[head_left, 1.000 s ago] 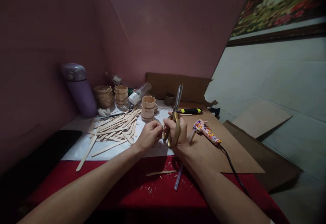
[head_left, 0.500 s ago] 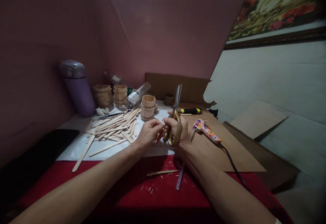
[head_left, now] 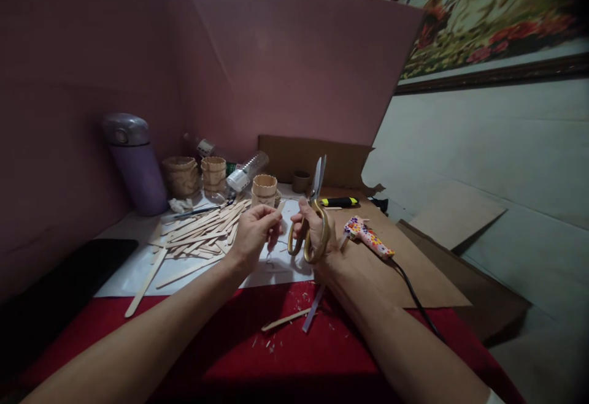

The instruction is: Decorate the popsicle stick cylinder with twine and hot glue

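My left hand [head_left: 256, 232] is closed in a pinch on a short piece of wooden craft stick [head_left: 280, 206], whose pale end pokes up past the fingertips. To its right, gold-handled scissors [head_left: 318, 186] point upward, their handle loops around the fingers of my right hand [head_left: 317, 232]. A small gap separates the two hands. Behind my left hand stands a small cup made of wooden sticks [head_left: 264, 189] with a scalloped rim. A pile of craft sticks [head_left: 202, 231] lies on white paper to the left.
Two more wooden cups [head_left: 181, 176], a clear plastic bottle [head_left: 248, 171] and a purple flask [head_left: 135, 168] stand or lie at the back left. On brown cardboard at right are a flowered glue gun [head_left: 368, 237] and a black-yellow cutter [head_left: 339, 202]. A cut stick [head_left: 285, 319] and scraps lie on red cloth.
My left hand has moved left, away from my right hand, with the stick piece in its pinch. The scissors stay around my right hand's fingers. The whole view has shifted slightly.
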`<state>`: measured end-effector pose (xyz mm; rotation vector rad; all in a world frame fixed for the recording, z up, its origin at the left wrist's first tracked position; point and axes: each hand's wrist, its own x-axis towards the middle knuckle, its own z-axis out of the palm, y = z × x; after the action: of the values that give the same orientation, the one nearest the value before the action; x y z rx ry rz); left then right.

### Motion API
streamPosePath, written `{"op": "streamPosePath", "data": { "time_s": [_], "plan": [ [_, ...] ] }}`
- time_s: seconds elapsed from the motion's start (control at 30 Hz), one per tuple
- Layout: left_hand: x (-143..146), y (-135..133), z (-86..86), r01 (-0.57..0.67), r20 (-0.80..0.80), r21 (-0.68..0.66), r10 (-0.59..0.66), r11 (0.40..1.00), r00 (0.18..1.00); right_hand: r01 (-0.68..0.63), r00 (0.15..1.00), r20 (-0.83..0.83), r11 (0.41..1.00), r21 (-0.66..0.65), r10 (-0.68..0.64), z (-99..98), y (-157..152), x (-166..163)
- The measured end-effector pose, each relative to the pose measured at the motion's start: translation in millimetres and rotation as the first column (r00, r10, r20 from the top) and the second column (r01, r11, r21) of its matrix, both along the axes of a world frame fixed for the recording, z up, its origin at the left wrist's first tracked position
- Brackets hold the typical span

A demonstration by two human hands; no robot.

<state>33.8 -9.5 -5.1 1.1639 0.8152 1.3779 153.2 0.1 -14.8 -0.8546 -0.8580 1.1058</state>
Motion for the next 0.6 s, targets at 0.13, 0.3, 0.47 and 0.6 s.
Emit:
{"op": "streamPosePath", "data": {
  "time_s": [0.13,0.3,0.47,0.6],
  "plan": [
    [-6,3,6.1,-0.083,0.055,0.073,0.079,0.994,0.995,-0.191,0.98,0.054,0.982,-0.011,0.191,-1.1,-6,-4],
    [-11,4,14.0,-0.165,0.094,0.1,0.156,0.981,0.983,-0.355,0.919,0.188,0.935,0.019,0.345,1.6,-19,-11],
    [-19,7,20.4,-0.211,0.135,0.128,0.194,0.969,0.972,-0.416,0.872,0.293,0.909,0.025,0.391,6.4,-28,-14],
    [-22,7,24.4,-0.2,0.158,0.163,0.174,0.966,0.972,-0.456,0.842,0.34,0.889,0.031,0.42,7.3,-30,-15]
  ]
}}
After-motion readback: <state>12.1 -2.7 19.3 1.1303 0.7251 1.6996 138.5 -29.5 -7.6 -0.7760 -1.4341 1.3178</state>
